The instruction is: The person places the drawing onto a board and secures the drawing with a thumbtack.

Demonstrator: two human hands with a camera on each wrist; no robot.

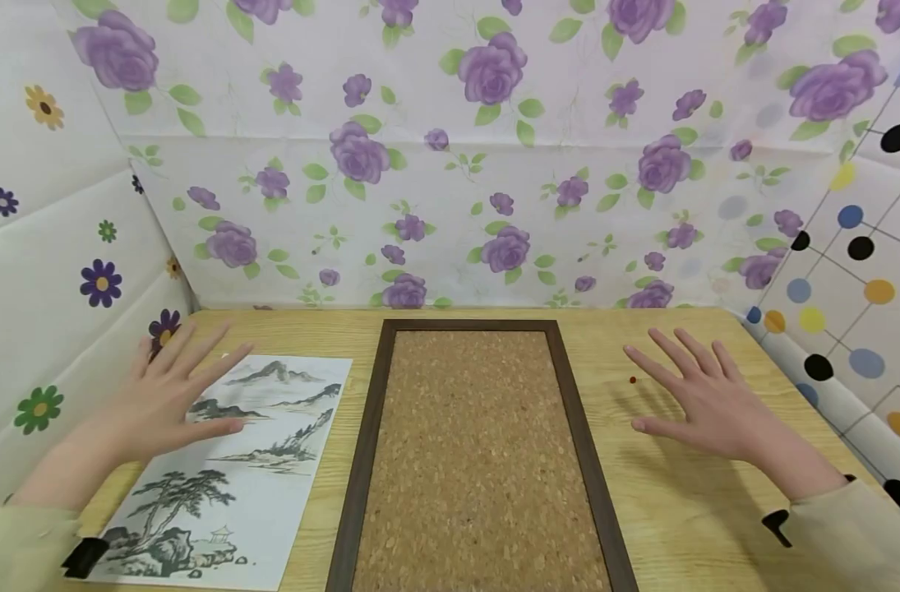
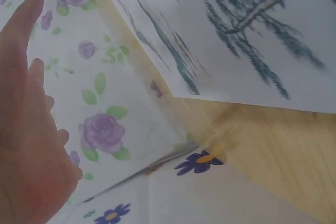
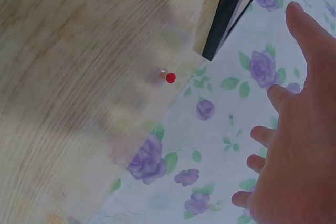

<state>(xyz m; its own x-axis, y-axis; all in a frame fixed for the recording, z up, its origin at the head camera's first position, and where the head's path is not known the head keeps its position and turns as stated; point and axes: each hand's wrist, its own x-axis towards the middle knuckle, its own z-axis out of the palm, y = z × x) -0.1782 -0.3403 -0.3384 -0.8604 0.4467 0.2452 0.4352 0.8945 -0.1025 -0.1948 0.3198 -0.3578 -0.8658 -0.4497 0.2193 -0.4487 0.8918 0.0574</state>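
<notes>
My left hand (image 1: 161, 403) is spread with straight fingers over the left edge of a white paper sheet (image 1: 272, 501) printed with an ink landscape of mountains and pine trees. Right of the sheet lies a cork board (image 1: 479, 444) in a dark brown frame, its long side running away from me. On the board's other side my right hand (image 1: 708, 403) hovers over the table, fingers apart and holding nothing. Just left of its fingertips is a small red-headed pin (image 3: 171, 78) on the wood. Neither hand touches the board.
The light wooden table (image 1: 316, 526) ends at a back wall covered in purple-flowered cloth (image 1: 435, 189). A flower-print sheet (image 1: 57, 222) closes the left side, and a dotted one (image 1: 849, 304) closes the right.
</notes>
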